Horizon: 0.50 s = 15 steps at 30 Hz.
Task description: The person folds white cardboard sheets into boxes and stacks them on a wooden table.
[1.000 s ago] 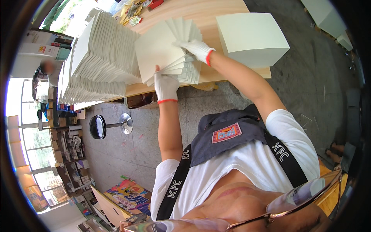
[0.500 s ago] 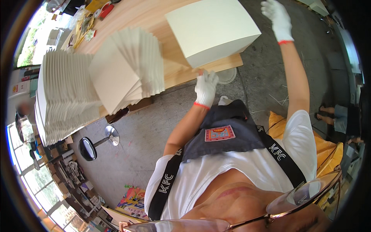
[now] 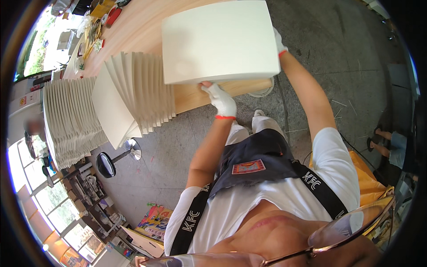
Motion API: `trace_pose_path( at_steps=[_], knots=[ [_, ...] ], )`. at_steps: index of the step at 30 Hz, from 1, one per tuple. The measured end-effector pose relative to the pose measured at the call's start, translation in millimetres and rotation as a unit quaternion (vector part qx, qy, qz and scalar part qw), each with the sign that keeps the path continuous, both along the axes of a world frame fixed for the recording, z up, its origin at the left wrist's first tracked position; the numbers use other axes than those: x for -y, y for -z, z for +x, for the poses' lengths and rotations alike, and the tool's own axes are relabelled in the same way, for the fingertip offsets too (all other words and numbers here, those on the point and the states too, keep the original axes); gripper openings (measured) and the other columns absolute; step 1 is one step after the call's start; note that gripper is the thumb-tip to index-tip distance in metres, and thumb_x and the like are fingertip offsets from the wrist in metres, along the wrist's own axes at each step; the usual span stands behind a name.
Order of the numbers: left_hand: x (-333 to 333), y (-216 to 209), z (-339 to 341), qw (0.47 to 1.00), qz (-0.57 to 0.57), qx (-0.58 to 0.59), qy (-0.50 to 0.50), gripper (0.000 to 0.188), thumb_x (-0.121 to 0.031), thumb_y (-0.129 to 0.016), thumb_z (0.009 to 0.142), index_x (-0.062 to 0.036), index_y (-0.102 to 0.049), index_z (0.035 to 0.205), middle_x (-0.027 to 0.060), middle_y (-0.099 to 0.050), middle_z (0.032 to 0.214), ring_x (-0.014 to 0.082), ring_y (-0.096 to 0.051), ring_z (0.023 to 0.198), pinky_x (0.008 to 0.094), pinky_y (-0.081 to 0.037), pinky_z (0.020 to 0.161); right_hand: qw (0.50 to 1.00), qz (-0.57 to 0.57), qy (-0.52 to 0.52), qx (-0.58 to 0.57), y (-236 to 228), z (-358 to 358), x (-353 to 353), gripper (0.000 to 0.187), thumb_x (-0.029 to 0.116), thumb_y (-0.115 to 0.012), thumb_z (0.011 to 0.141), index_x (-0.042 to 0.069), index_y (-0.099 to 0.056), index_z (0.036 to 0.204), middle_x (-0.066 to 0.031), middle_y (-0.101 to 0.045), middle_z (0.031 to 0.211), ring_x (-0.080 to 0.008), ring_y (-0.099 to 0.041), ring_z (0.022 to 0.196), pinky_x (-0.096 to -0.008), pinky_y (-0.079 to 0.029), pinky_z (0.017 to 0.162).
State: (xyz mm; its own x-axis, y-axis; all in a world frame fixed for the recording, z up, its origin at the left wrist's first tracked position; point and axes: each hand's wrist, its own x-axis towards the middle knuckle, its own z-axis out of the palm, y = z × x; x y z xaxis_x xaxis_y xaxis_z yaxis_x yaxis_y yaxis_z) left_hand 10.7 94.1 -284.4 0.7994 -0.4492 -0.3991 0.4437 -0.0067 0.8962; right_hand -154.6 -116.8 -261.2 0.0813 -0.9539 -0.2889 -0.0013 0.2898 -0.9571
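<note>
A large white box-shaped block [image 3: 218,42] stands at the table's near right end; whether it is a box or a pile of sheets I cannot tell. My left hand [image 3: 220,99], in a white glove with a red cuff, has its fingers curled at the block's lower near edge, a bare fingertip showing. On the block's right side is my right hand [image 3: 279,43], gloved alike, its fingers hidden behind the block. Left of it a fanned pile of white boards [image 3: 133,93] leans over, and beyond that stands another stack of white boards [image 3: 71,118].
The wooden table [image 3: 195,95] ends just right of the block. Tape and small items, among them a red tool [image 3: 114,17], lie at its far left. A round-based stool [image 3: 106,164] stands on the concrete floor. Yellow sacking [image 3: 362,173] lies behind my right arm.
My right hand has come down from the far right onto the block's right side. My left hand now touches its near edge. The block appears turned squarer to me and further left.
</note>
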Motion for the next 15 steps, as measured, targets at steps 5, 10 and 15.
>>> trace_pose_path(
  at_steps=[5, 10, 15],
  knots=[
    [46.9, -25.0, 67.4, 0.985, -0.111, -0.078, 0.107, 0.070, -0.050, -0.042, 0.100, -0.0016, -0.033, 0.150, 0.0157, -0.041, 0.150, 0.0248, -0.046, 0.129, 0.0316, -0.034, 0.110, 0.976, -0.171, 0.034, -0.130, 4.6, -20.8, -101.2, 0.059, 0.045, -0.032, 0.105, -0.001, -0.050, 0.137, -0.0253, -0.053, 0.136, -0.0361, -0.048, 0.131, -0.0365, -0.036, 0.109],
    [64.0, -54.3, 114.6, 0.980, -0.121, -0.123, 0.102, 0.062, -0.044, -0.040, 0.101, -0.0030, -0.036, 0.148, 0.0148, -0.041, 0.150, 0.0268, -0.045, 0.132, 0.0352, -0.034, 0.112, 0.979, -0.183, -0.045, -0.073, -42.3, -3.0, -196.0, 0.045, 0.032, -0.036, 0.105, 0.001, -0.050, 0.134, -0.0210, -0.053, 0.135, -0.0337, -0.053, 0.126, -0.0388, -0.039, 0.106],
    [26.9, -93.0, 121.2, 0.984, -0.131, -0.115, 0.031, 0.055, -0.038, -0.037, 0.102, -0.0045, -0.038, 0.146, 0.0140, -0.042, 0.149, 0.0288, -0.043, 0.134, 0.0389, -0.034, 0.113, 0.931, -0.297, -0.165, -0.134, -15.2, -17.5, -165.9, 0.042, 0.034, -0.043, 0.103, 0.006, -0.054, 0.131, -0.0187, -0.058, 0.130, -0.0320, -0.060, 0.118, -0.0362, -0.046, 0.098]
  ],
)
